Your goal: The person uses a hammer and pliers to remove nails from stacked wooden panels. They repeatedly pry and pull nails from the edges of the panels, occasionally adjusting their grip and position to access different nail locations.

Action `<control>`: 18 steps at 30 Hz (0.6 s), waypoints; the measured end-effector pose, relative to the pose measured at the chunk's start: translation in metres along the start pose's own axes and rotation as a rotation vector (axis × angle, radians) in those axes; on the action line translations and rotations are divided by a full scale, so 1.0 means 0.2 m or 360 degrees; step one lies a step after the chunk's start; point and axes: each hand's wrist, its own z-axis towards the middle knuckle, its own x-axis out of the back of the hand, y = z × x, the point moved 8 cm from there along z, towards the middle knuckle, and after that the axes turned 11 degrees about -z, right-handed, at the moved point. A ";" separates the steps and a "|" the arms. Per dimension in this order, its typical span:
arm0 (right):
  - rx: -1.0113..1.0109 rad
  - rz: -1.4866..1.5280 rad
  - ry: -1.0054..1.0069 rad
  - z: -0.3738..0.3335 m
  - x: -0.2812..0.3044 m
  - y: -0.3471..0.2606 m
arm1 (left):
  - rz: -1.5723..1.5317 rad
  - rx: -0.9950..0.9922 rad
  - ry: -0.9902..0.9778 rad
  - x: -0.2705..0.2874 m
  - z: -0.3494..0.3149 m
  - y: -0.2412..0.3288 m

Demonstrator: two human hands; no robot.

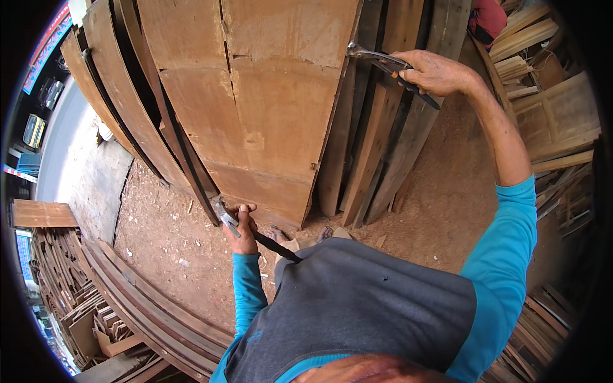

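My right hand (pixel 434 73) is closed around the black-and-orange handles of a pair of pincers (pixel 377 56). Their metal jaws meet the right edge of a large worn wooden panel (pixel 281 121) standing upright in front of me. Lower down, my left hand (pixel 242 233) grips a claw hammer (pixel 227 217) just below its metal head. The hammer's black handle slants down toward my apron, and its head is close to the panel's lower left corner. Whether the jaws bite on a nail is too small to tell.
Long boards (pixel 383 127) lean right of the panel, and more planks (pixel 121 83) lean at its left. Stacked timber (pixel 159 313) lies lower left. Wood scraps (pixel 520 51) and a panelled door (pixel 562 121) are at right. Another person's red clothing (pixel 490 19) shows far right. Chips litter the dirt floor (pixel 172 236).
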 end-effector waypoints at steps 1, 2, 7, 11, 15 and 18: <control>-0.0011 0.0027 -0.0017 0.01 0.02 0.00 | -0.0007 0.0001 0.0003 0.00 0.00 -0.01; -0.0026 0.0062 -0.0036 0.01 0.03 0.01 | -0.0007 0.0004 0.0002 0.00 0.00 -0.01; 0.0019 0.0004 -0.0156 0.04 -0.01 0.03 | 0.0031 -0.0011 0.0034 0.01 -0.02 0.00; 0.0064 0.0242 0.0043 0.05 -0.12 0.11 | 0.0032 -0.0003 0.0076 0.05 0.00 0.01; -0.0044 0.0485 -0.0015 0.02 -0.15 0.06 | 0.0007 0.0045 0.0144 0.11 0.05 0.00; 0.0015 0.0287 0.0200 0.04 -0.15 0.05 | -0.0012 0.0048 0.0133 0.11 0.07 0.00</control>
